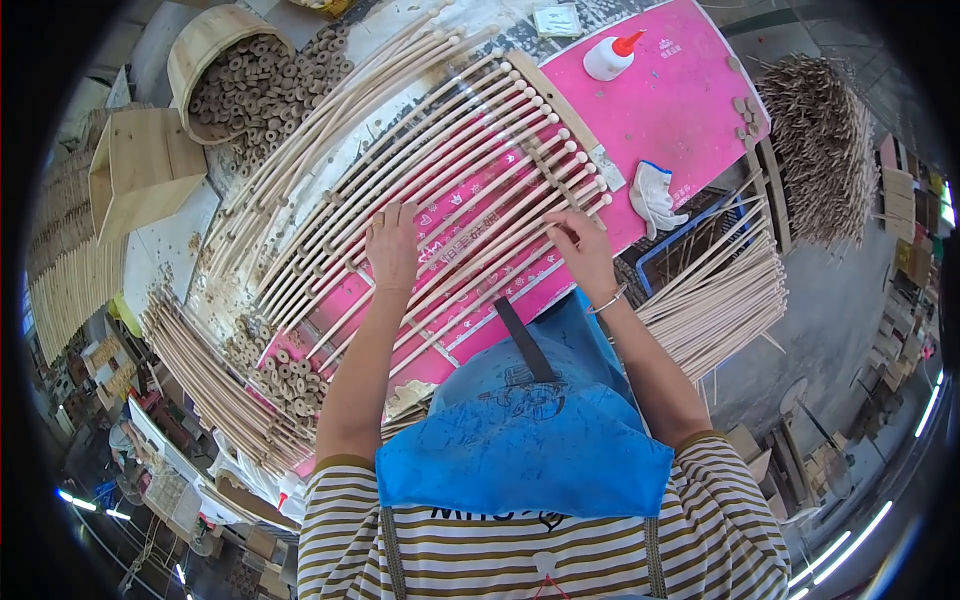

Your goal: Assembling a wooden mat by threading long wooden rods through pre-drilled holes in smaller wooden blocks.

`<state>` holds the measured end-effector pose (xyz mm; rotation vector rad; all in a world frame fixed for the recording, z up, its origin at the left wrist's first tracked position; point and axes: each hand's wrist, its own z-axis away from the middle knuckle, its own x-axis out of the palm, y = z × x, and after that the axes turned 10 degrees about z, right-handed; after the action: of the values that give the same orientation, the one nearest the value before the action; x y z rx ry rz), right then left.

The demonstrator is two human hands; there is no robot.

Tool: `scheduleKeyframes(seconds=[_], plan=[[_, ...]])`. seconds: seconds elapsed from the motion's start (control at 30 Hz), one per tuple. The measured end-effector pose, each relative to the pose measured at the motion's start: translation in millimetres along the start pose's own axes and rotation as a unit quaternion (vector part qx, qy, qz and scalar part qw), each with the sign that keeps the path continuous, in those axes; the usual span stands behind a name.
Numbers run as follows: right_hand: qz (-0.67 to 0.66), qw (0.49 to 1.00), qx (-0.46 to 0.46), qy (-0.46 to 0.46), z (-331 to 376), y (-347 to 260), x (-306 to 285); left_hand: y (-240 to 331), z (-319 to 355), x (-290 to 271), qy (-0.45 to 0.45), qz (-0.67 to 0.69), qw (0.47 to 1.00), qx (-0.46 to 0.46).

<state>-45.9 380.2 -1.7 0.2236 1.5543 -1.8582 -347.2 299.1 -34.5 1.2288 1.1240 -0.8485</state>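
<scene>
A row of several long pale wooden rods point(470, 170) lies side by side across a pink table point(680, 100), each rod tipped with a small round knob at the right. My left hand point(392, 245) rests flat on the rods with fingers spread. My right hand point(578, 245) pinches one rod near its knobbed end; a bracelet is on that wrist. A flat wooden slat point(565, 105) lies across the rods' far ends.
A glue bottle point(610, 55) and a white glove point(655, 195) lie on the pink table. A wooden bucket point(215, 60) spills small wooden rings point(290, 85); more rings point(285, 375) lie near me. Rod bundles point(725, 295) stack right, a wooden box point(140, 165) left.
</scene>
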Motion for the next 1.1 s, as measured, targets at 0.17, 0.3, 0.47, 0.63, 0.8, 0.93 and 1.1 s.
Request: scheduleKeyframes(seconds=[0.17, 0.3, 0.47, 0.63, 0.8, 0.93, 1.1], plan=[[0.015, 0.999, -0.006, -0.038, 9, -4, 7, -10, 3, 1, -0.006, -0.015, 1.0, 0.014], [-0.036, 0.998, -0.034, -0.039, 7, -18, 15, -6, 5, -30, 0.017, 0.026, 0.998, 0.057], [-0.307, 0.932, 0.109, -0.158, -3, -62, 43, 30, 38, -87, -0.005, 0.095, 0.993, 0.076], [-0.378, 0.892, 0.13, -0.209, -2, -74, 52, 40, 73, -125, -0.017, 0.122, 0.99, 0.074], [-0.402, 0.889, 0.147, -0.162, -10, -63, 19, -6, 112, -176, -0.086, 0.203, 0.974, -0.043], [-0.361, 0.9, 0.115, -0.216, -9, -65, 21, -16, 142, -169, -0.132, 0.311, 0.932, -0.129], [-0.327, 0.892, 0.125, -0.287, 20, -94, 54, 18, 128, -146, -0.106, 0.45, 0.879, -0.117]])
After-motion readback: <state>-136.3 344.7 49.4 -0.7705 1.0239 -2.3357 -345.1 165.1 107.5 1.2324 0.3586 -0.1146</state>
